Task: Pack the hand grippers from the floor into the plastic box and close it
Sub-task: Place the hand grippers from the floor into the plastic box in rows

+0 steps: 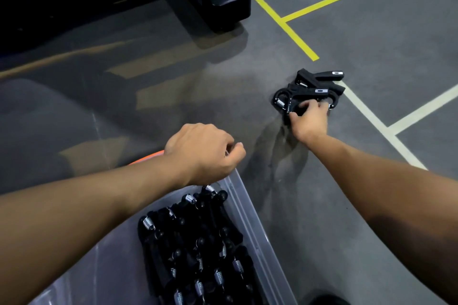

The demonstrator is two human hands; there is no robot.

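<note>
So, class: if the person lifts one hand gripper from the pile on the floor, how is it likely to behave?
The hand grippers on the floor look like hard moulded plastic, so one probably stays stiff. Their hooked ends and springs overlap, so a neighbour may snag and drag along. The flat shape seems unlikely to roll. The right hand already grips one.

Clear plastic box (244, 210) cut off by bottom edge; left forearm hides its far corner. Right hand (309, 119) covers part of black spring hand grippers on floor (309, 89); count unclear. Left hand (205, 148) fingertips curled out of sight.
</note>
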